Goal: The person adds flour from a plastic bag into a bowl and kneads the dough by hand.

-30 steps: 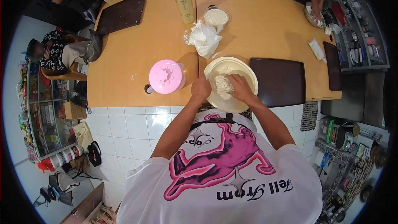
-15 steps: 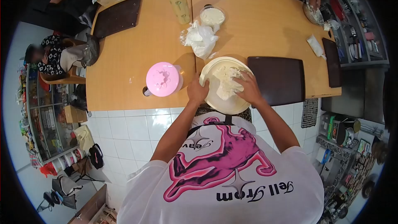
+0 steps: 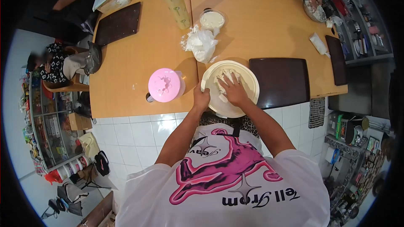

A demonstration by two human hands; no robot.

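Note:
A cream-coloured bowl [image 3: 251, 77] stands at the table's front edge, with pale crumbly dough [image 3: 223, 75] inside. My left hand [image 3: 202, 98] grips the bowl's left rim, thumb over the edge. Inside the bowl, my right hand [image 3: 234, 91] lies palm down on the dough, its fingers spread apart; part of the dough is hidden under it. Left of the bowl stands a pitcher with a pink lid [image 3: 164, 85]. Behind the bowl are a plastic bag of white flour [image 3: 202, 44] and a round tub of white powder [image 3: 211, 19].
Right beside the bowl lies a dark tray [image 3: 279, 82]; another dark tray [image 3: 118, 24] is at the back left. A roll of cling film [image 3: 174, 4] stands upright. At the far right, a co-worker's hands [image 3: 312, 0] are in a metal bowl [image 3: 316, 14]. A person sits at the left.
My right hand has moved left from the bowl's right side onto the dough, and its fingers now lie flatter. My left hand stays on the rim. The view has shifted slightly.

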